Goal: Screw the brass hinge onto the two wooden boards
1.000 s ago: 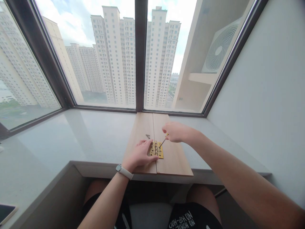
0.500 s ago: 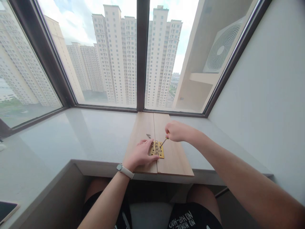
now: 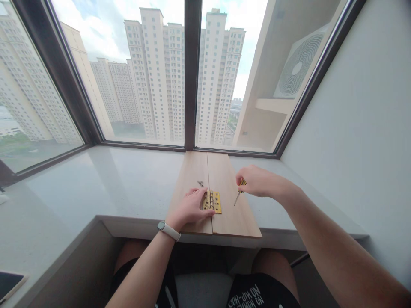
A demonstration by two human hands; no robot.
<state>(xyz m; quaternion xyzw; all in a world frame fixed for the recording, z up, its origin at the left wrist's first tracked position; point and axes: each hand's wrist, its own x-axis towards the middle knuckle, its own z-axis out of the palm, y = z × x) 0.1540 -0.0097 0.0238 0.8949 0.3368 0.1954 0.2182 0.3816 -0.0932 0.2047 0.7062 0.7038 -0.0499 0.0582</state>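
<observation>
A brass hinge lies unfolded across the seam between two pale wooden boards. My left hand holds it down, thumb at the near edge and fingers at the far edge, covering much of its left leaf. Several screw holes show on the right leaf. My right hand grips a screwdriver by its yellow-and-black handle. The shaft points down and left above the right board, with its tip apart from the hinge. A few small screws lie on the left board just beyond my left fingers.
The boards rest on a white windowsill and stick out slightly past its front edge. Dark window frames stand behind, and a white wall rises at the right. A dark flat device sits at the lower left.
My right hand has moved right with the screwdriver, lifting its tip off the right leaf of the hinge. My left hand has stayed in place on the hinge.
</observation>
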